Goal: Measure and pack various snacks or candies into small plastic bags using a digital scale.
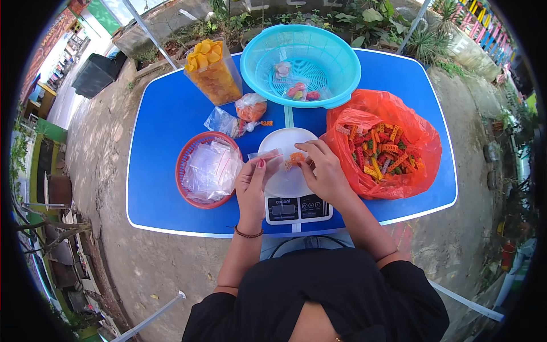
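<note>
Over a white kitchen scale, my left hand holds a small clear zip bag between thumb and fingers. Just right of the bag, my right hand pinches an orange ladder-shaped snack piece; a paler piece shows beside it. To the right, an open red plastic bag holds many colourful snack pieces. On the left, a red plastic basket holds a pile of clear zip bags. Whether anything lies inside the held bag is hard to tell.
Behind the scale stands a turquoise colander with several small filled bags. A clear container of yellow chips is at the back left. Nearer lie a tied bag of orange contents and another clear bag on the blue table.
</note>
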{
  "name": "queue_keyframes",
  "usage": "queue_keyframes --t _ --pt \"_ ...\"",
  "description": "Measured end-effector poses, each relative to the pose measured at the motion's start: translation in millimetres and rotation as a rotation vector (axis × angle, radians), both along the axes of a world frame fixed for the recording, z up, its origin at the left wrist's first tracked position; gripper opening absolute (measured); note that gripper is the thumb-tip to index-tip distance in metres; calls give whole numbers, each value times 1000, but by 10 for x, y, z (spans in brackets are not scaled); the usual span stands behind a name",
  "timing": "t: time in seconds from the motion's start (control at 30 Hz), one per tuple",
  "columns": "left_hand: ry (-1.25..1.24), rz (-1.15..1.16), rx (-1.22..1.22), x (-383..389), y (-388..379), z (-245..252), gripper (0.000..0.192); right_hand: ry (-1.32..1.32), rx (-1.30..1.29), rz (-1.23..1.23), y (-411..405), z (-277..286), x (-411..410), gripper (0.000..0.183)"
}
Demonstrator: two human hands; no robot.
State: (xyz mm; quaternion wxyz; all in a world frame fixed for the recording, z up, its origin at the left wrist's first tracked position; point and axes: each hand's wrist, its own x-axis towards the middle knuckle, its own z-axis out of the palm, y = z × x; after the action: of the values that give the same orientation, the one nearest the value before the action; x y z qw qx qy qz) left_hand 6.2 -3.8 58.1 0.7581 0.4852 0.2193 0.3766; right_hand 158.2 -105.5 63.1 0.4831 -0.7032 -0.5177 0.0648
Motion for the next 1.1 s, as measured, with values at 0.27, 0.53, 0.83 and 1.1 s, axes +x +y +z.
queue_keyframes --t 0.27,0.53,0.83,1.1 --pt "167 -77 538 250 -198 81 20 -70 28 -113 -561 349 402 27" --pt "90 -394 1086 866 -574 365 19 -104 -365 -377 -1243 180 780 26" --pt "226 -545 1292 1126 -950 34 13 -78 -593 -398 -1558 381 681 47" --pt "451 -657 1396 958 -941 101 17 -284 -520 -329 -1409 189 726 37"
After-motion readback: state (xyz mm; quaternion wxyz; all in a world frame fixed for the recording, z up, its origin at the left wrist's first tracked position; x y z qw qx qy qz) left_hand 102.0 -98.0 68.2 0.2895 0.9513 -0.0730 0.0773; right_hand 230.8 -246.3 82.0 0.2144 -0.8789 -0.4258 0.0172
